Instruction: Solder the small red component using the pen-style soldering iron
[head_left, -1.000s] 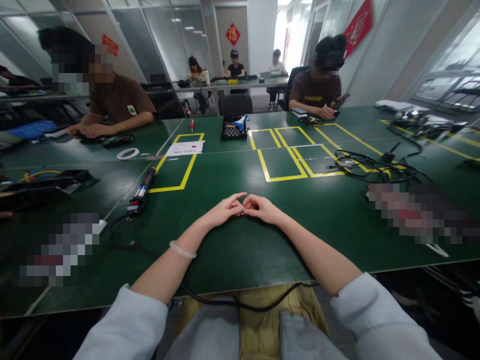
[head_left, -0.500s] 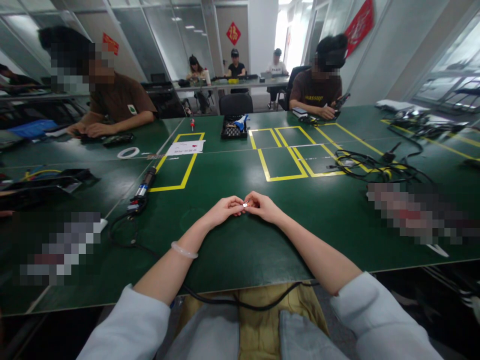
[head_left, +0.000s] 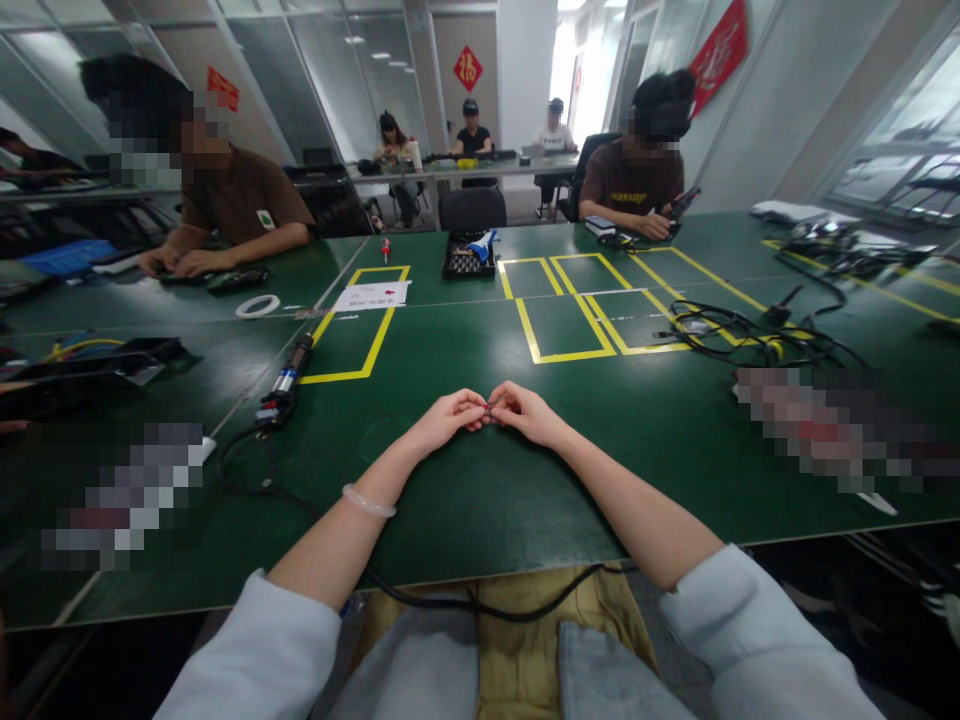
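Fingertips to fingertips, my left hand (head_left: 450, 417) and my right hand (head_left: 526, 412) meet over the green table (head_left: 465, 510). Between them they pinch a small object (head_left: 489, 409), dark with a bit of red, too small to name. Both hands are closed, with the fingers curled toward each other. A pale bracelet (head_left: 368, 500) circles my left wrist. Yellow tape outlines (head_left: 574, 357) mark the table beyond my hands.
A cable with a dark and silver device (head_left: 289, 375) lies to the left. Tangled black cables (head_left: 739, 335) are on the right. Farther back stand a black tray (head_left: 468, 262), a white tape roll (head_left: 257, 306) and a paper sheet (head_left: 373, 295). Several people sit around.
The small object between my fingertips showed a bright, pale face before and now looks dark and red. My hands have barely moved.
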